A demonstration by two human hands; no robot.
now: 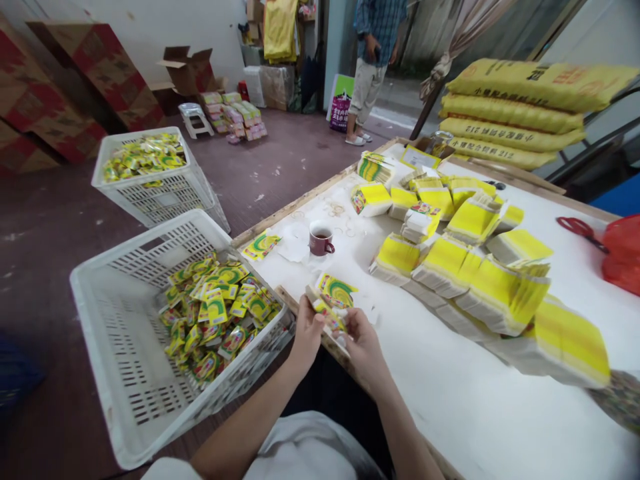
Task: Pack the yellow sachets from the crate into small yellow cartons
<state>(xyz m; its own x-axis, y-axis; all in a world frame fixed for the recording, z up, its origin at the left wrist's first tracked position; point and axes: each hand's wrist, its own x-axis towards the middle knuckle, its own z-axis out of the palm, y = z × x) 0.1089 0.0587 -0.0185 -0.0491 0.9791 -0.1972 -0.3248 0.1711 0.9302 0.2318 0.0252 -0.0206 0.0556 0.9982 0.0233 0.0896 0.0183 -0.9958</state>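
Note:
Both hands meet at the table's near edge around a small yellow and green printed packet (pixel 330 319). My left hand (pixel 307 328) pinches its left end, with the thumb on top. My right hand (pixel 361 339) grips the right end with bent fingers. Just beyond them a flat yellow-green card (pixel 337 291) lies on the white table (pixel 400 347). Left of my hands, a white plastic crate (pixel 113 373) holds a heap of small yellow-green packets (pixel 215 307). Stacks of yellow cards (pixel 450 263) stand in rows on the table to the right.
A dark red mug (pixel 320 241) with brown liquid stands beyond my hands, near another printed card (pixel 261 245). A second filled crate (pixel 150 193) is at the left. Red scissors (pixel 575 227) and a red bag (pixel 623 253) lie right. A person (pixel 373 60) stands behind the table.

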